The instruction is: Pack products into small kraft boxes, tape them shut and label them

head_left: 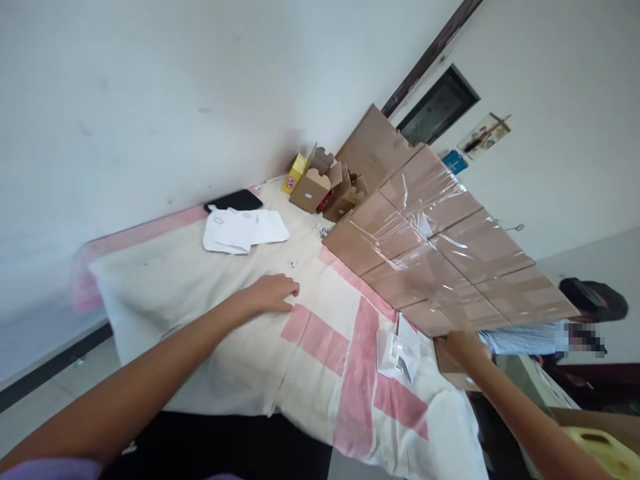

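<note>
My left hand (274, 292) rests on the white and pink cloth (225, 347), fingers loosely bent, thumb apart, and nothing visible in it. Just beyond it lies a tiny light-coloured piece (294, 264). At the right, my right hand (466, 349) reaches to a small cardboard box (453, 373) beside the tall taped cardboard panel (440, 253). That hand is blurred and its fingertips are hidden, so its grip cannot be made out. Between my hands, nearer the right one, a white box-like item (387, 350) sits on the cloth.
Sheets of white paper (245, 230) and a black flat item (240, 200) lie near the wall. Small open cardboard boxes (310, 190) and a yellow box (295, 173) stand in the far corner. A person's blue sleeve (523, 338) shows behind the panel.
</note>
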`<state>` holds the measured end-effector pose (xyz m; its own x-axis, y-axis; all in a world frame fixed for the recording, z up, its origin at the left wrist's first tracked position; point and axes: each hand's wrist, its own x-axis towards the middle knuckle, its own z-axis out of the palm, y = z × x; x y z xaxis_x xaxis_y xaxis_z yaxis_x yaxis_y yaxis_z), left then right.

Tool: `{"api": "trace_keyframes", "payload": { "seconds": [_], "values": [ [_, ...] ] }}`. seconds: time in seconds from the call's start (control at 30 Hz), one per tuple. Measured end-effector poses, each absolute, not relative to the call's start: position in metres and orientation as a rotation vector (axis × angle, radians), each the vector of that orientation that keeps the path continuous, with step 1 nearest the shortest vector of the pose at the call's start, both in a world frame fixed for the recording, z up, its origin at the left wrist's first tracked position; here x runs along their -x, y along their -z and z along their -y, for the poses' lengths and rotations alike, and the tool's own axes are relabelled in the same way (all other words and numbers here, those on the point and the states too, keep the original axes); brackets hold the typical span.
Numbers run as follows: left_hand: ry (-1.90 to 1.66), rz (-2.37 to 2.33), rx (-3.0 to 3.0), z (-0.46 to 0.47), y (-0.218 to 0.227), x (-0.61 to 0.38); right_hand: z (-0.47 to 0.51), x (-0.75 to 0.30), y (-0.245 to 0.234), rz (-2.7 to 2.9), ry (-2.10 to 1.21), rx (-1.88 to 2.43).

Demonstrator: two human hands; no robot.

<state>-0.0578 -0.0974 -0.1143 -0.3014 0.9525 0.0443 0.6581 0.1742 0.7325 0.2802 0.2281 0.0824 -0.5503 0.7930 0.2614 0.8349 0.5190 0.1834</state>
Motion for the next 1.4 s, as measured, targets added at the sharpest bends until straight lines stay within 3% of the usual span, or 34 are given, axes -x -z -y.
{"api": "trace_keyframes", "payload": {
  "seconds": [0.23,0.3,0.4,0.57,0.7,0.87,0.97,1.13,1.23,1.4],
  "values": [
    [-1.386,-2.072,-1.098,0.052,0.078,0.168,-0.127,-0.084,-0.054,3.229,0.467,0.821],
    [-1.572,-2.193,-0.872,0.034,0.067,0.217,-0.113,-0.017,-0.054,3.23,0.519,0.519],
    [-1.777,-2.248,-0.615,0.003,0.058,0.286,-0.117,0.089,-0.048,3.147,0.32,0.292],
    [-1.968,-2.125,-0.47,-0.051,0.059,0.351,-0.148,0.225,-0.009,2.914,-0.126,0.36],
    [-1.961,-1.974,-0.589,-0.073,0.056,0.358,-0.157,0.258,0.011,2.718,-0.349,0.58],
    [-1.845,-1.971,-0.791,-0.008,0.037,0.325,-0.142,0.216,-0.008,2.531,-0.298,0.353],
    [-1.724,-2.284,-1.215,0.065,0.005,0.284,-0.13,0.148,-0.038,2.404,-0.367,0.058],
    [-1.032,-2.622,-2.094,0.154,-0.033,0.163,-0.108,-0.024,-0.048,2.202,-0.426,-0.018],
    [-0.708,-2.558,-2.376,0.168,-0.011,0.074,-0.086,-0.12,-0.017,2.116,-0.535,0.05],
    [-0.86,-2.237,-2.572,0.152,0.04,-0.032,-0.067,-0.203,0.019,2.454,-0.498,0.168]
  ]
}}
